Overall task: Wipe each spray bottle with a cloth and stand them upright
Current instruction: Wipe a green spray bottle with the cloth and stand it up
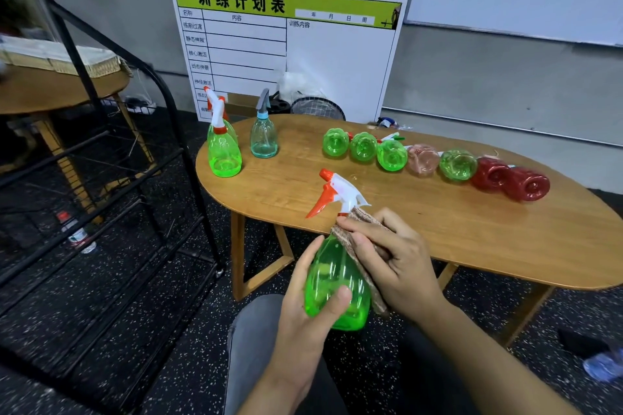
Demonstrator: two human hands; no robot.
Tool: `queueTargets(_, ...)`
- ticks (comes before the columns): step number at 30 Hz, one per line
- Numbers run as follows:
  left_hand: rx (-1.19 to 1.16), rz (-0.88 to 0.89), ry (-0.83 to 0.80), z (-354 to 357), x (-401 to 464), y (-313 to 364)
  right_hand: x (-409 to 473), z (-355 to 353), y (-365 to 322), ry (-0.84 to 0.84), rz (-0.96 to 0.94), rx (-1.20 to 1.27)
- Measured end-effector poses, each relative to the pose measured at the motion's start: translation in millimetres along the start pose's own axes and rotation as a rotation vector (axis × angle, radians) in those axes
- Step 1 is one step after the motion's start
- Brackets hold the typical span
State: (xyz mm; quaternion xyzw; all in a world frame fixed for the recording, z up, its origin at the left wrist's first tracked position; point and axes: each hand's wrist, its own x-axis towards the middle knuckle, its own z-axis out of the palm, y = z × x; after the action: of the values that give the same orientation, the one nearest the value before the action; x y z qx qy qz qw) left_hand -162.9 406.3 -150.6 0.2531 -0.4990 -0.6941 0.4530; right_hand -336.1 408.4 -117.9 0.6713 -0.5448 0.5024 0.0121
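Hands share one green spray bottle (333,280) above the lap, short of the worktop (438,229): the left hand (303,307) curls round its base to steady it, while the right hand (391,259) pinches a brown cloth (350,239) against its shoulder to wipe. Seven bottles (424,158) lie in a row; upright ones (224,152) stand far left. Behind, a schedule board (286,44) leans on the grey wall.

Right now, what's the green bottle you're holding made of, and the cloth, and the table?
The green bottle looks like clear glossy plastic: you can see through it, and light glints off it. The cloth seems a soft, fuzzy woven fabric, brownish. The table looks like wood, smooth, with visible grain, maybe a veneer.
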Motion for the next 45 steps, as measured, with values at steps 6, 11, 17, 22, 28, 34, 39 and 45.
queueTargets(6, -0.021, -0.025, -0.022, -2, 1, -4, 5, -10, 3, 0.076, 0.084, 0.064)
queueTargets(11, 0.063, -0.013, -0.014, -2, 2, -12, 2, -5, 0, 0.034, 0.081, 0.003)
queueTargets(17, -0.023, -0.011, 0.075, -2, 3, -2, -24, 6, -17, -0.077, -0.116, -0.071)
queueTargets(22, -0.078, -0.019, 0.071, -2, 3, 7, -47, 2, -21, -0.228, -0.598, -0.325)
queueTargets(28, -0.073, -0.011, 0.094, 0, 6, 6, -22, 2, -9, -0.106, -0.374, -0.246)
queueTargets(34, -0.072, -0.009, 0.110, -3, 7, 2, 5, 9, -2, 0.037, -0.039, -0.086)
queueTargets(39, -0.035, -0.026, 0.137, -8, 7, -2, -24, 11, -17, -0.101, -0.206, -0.155)
queueTargets(45, -0.076, -0.039, 0.137, -6, 9, 0, -43, 0, -18, -0.250, -0.595, -0.307)
